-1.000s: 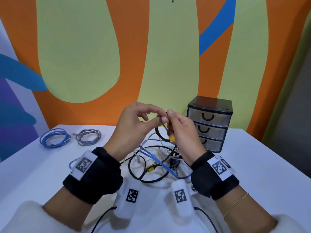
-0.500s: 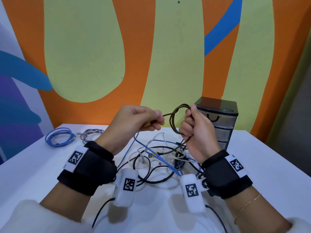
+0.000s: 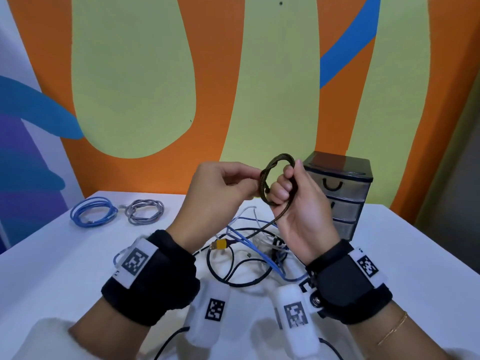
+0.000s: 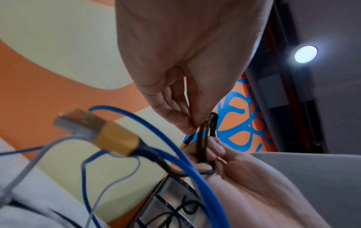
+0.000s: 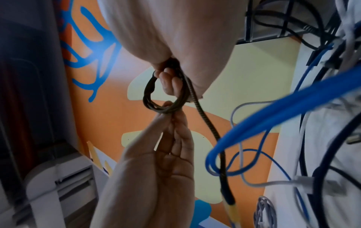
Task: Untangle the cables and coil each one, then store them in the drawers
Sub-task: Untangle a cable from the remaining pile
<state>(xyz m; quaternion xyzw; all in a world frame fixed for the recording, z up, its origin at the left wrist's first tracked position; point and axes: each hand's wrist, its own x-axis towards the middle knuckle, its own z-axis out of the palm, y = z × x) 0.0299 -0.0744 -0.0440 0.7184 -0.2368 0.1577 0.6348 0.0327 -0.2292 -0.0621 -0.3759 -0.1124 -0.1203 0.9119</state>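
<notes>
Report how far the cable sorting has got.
Done: a blue coil and a grey coil lie coiled on the table. In hand: both hands wind the dark braided cable, right hand holding the loops, left hand pinching them. Left: the tangle, and storing everything; the drawers look shut.

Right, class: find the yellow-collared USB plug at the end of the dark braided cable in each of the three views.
Head: yellow-collared USB plug hangs low, centre, between the wrists.
Left wrist: plug large, left of centre.
Right wrist: bottom edge, right of centre.
Shared landmark: dark braided cable coil held by both hands.
</notes>
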